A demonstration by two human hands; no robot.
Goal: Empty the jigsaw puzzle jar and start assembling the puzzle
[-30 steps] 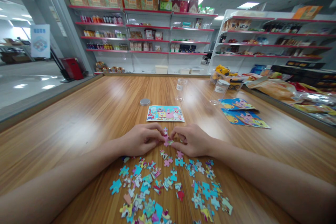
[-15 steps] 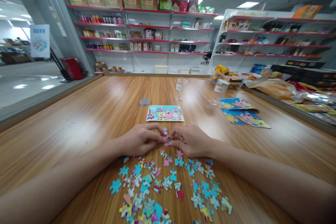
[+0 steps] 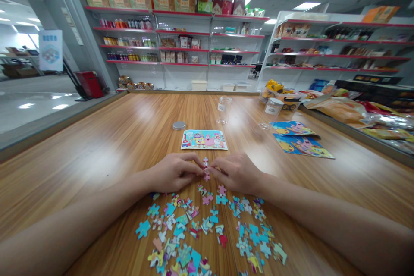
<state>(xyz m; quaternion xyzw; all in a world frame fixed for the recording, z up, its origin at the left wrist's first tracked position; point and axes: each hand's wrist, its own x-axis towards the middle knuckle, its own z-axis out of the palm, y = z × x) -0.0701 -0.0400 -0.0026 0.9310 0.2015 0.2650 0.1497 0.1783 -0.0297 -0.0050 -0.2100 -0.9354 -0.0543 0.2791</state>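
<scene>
A short upright strip of pink jigsaw pieces [image 3: 206,161] lies on the table between my hands. My left hand [image 3: 177,172] closes on its left side, thumb and fingertips at the edge. From the other side my right hand [image 3: 237,173] pinches at the same strip, its fingertips partly covering it. Just beyond is a printed picture card [image 3: 204,140] with cartoon figures. Nearer to me, loose jigsaw pieces [image 3: 181,224], many of them light blue, lie scattered between my forearms. A pink and a blue piece [image 3: 221,198] sit together below my right hand.
A silver lid [image 3: 179,125] lies left of the card. Behind stand a clear jar [image 3: 224,110] and a lidded jar [image 3: 271,112]. Blue cartoon sheets [image 3: 302,140] lie to the right. A clear box of yellow toy vehicles [image 3: 280,92] and snack packets [image 3: 346,112] are farther back.
My right fingers have come in closer to the strip, the index finger stretching over it. My left hand has barely moved. The loose pieces lie as before.
</scene>
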